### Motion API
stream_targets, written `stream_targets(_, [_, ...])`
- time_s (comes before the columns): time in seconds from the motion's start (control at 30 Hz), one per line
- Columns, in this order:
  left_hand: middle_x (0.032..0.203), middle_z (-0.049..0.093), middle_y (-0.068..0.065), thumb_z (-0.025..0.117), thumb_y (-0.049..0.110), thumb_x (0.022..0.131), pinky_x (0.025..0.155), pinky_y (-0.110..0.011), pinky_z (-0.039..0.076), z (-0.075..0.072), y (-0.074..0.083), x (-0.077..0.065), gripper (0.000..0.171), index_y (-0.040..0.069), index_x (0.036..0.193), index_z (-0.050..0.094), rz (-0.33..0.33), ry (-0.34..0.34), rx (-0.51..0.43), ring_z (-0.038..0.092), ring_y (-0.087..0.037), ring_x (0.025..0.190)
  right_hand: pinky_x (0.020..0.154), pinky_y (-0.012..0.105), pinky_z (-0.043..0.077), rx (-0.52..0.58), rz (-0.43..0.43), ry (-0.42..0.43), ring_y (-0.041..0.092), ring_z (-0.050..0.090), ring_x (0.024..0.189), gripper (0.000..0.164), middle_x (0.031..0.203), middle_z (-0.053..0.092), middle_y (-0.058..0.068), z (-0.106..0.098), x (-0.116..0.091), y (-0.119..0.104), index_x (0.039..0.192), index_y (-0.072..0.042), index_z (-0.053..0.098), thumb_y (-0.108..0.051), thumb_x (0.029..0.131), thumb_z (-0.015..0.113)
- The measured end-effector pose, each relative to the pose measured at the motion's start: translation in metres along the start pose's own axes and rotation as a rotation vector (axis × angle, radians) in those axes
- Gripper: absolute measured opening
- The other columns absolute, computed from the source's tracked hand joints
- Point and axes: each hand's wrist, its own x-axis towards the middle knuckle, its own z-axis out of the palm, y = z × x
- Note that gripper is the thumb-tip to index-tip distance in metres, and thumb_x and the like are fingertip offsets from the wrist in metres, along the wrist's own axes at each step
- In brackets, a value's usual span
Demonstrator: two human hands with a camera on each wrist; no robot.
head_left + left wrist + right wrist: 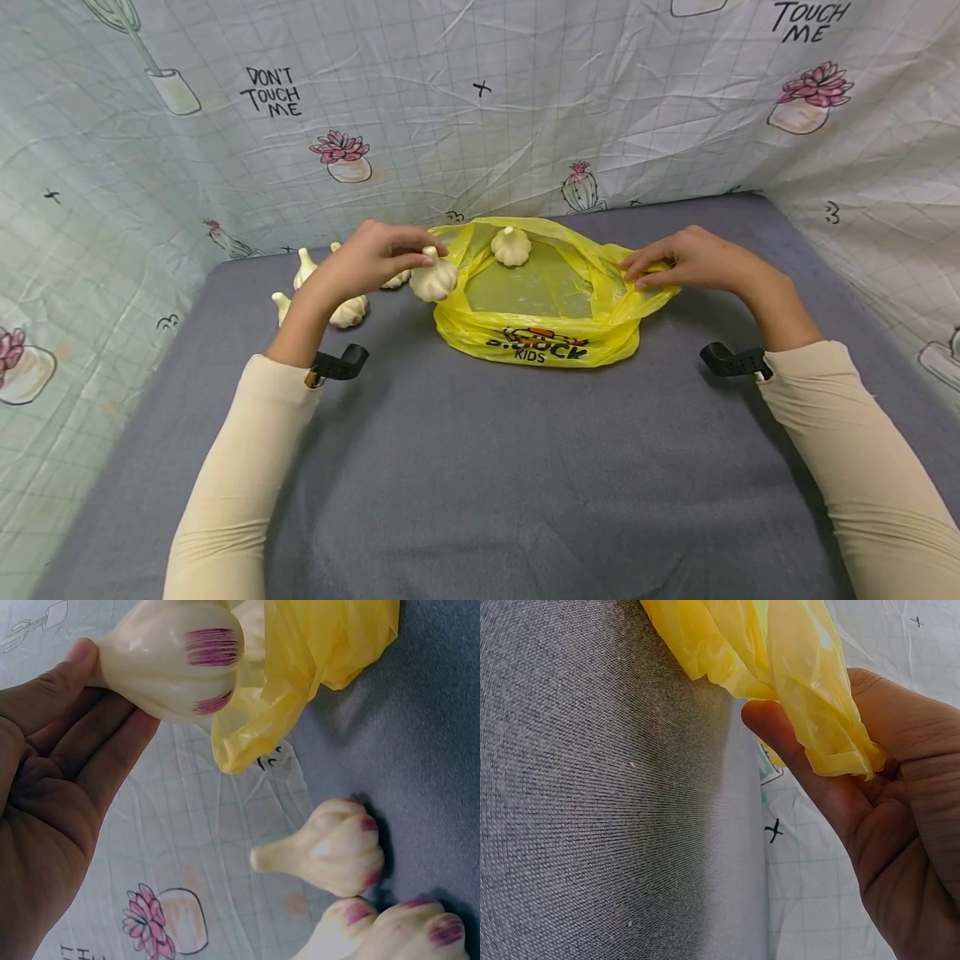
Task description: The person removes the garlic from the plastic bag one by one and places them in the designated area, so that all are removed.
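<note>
Between thumb and fingers, my left hand pinches a garlic bulb by its stem, at the left rim of a yellow plastic bag. Purple streaks mark the bulb's base in the left wrist view. My right hand holds the bag's right edge, its thumb and fingers on either side of the thin plastic. The bag's mouth is spread open toward the head view. Another garlic bulb lies inside, near the back.
Several more garlic bulbs lie on the grey cloth left of the bag, partly hidden by my left hand and forearm; one garlic bulb shows whole in the left wrist view. A printed curtain hangs behind the grey table.
</note>
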Motion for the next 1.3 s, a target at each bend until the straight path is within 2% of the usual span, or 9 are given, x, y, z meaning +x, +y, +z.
stream_targets(0.27, [0.108, 0.075, 0.006, 0.066, 0.021, 0.101, 0.074, -0.028, 0.049, -0.004, -0.003, -0.006, 0.019, 0.018, 0.117, 0.076, -0.02, 0.002, 0.001, 0.065, -0.012, 0.087, 0.065, 0.022, 0.042, -0.016, 0.003, 0.003, 0.01, 0.065, 0.099, 0.016, 0.125, 0.072, 0.001, 0.0, -0.001, 0.0, 0.108, -0.02, 0.081, -0.019, 0.092, 0.077])
stream_targets(0.5, [0.106, 0.076, 0.003, 0.067, 0.019, 0.1, 0.072, -0.024, 0.047, -0.006, -0.007, -0.009, 0.019, 0.014, 0.116, 0.077, -0.021, 0.019, -0.005, 0.065, -0.015, 0.085, 0.063, 0.022, 0.042, -0.014, -0.004, 0.009, 0.008, 0.065, 0.093, 0.016, 0.125, 0.072, 0.002, -0.001, -0.001, 0.0, 0.108, -0.02, 0.081, -0.019, 0.092, 0.077])
stream_targets(0.7, [0.107, 0.076, 0.0, 0.067, 0.018, 0.1, 0.073, -0.028, 0.047, -0.007, -0.013, -0.012, 0.019, 0.011, 0.115, 0.077, -0.025, 0.04, 0.031, 0.064, -0.016, 0.083, 0.065, 0.023, 0.043, -0.022, 0.013, 0.012, 0.009, 0.065, 0.096, 0.015, 0.124, 0.073, 0.001, -0.001, -0.001, -0.001, 0.106, -0.021, 0.081, -0.019, 0.092, 0.077])
stream_targets(0.87, [0.108, 0.076, -0.002, 0.067, 0.018, 0.1, 0.072, -0.03, 0.048, -0.008, -0.017, -0.016, 0.02, 0.012, 0.117, 0.077, -0.069, 0.04, 0.041, 0.065, -0.02, 0.083, 0.066, 0.022, 0.043, -0.018, 0.01, 0.011, 0.012, 0.066, 0.1, 0.015, 0.125, 0.072, 0.002, 0.0, -0.001, -0.001, 0.107, -0.02, 0.081, -0.019, 0.093, 0.077])
stream_targets(1.0, [0.109, 0.076, -0.004, 0.067, 0.018, 0.1, 0.071, -0.03, 0.048, -0.009, -0.018, -0.021, 0.021, 0.011, 0.118, 0.076, -0.097, 0.027, 0.035, 0.065, -0.022, 0.082, 0.064, 0.022, 0.042, -0.01, -0.011, 0.021, 0.011, 0.066, 0.098, 0.015, 0.124, 0.073, 0.002, 0.0, -0.002, -0.001, 0.106, -0.02, 0.081, -0.018, 0.092, 0.077])
stream_targets(1.17, [0.11, 0.075, -0.004, 0.067, 0.016, 0.1, 0.072, -0.029, 0.05, -0.01, -0.022, -0.025, 0.022, 0.01, 0.119, 0.075, -0.109, 0.022, 0.036, 0.066, -0.019, 0.084, 0.06, 0.021, 0.042, -0.004, -0.034, 0.038, 0.005, 0.063, 0.084, 0.014, 0.123, 0.073, 0.002, 0.0, -0.002, -0.001, 0.105, -0.02, 0.081, -0.016, 0.091, 0.078])
stream_targets(1.3, [0.108, 0.076, -0.002, 0.067, 0.018, 0.1, 0.073, -0.027, 0.049, -0.012, -0.025, -0.028, 0.021, 0.012, 0.118, 0.076, -0.113, 0.032, 0.037, 0.066, -0.017, 0.085, 0.06, 0.021, 0.041, -0.001, -0.038, 0.038, 0.004, 0.062, 0.082, 0.014, 0.123, 0.073, 0.002, 0.0, -0.002, -0.001, 0.105, -0.02, 0.081, -0.017, 0.091, 0.078])
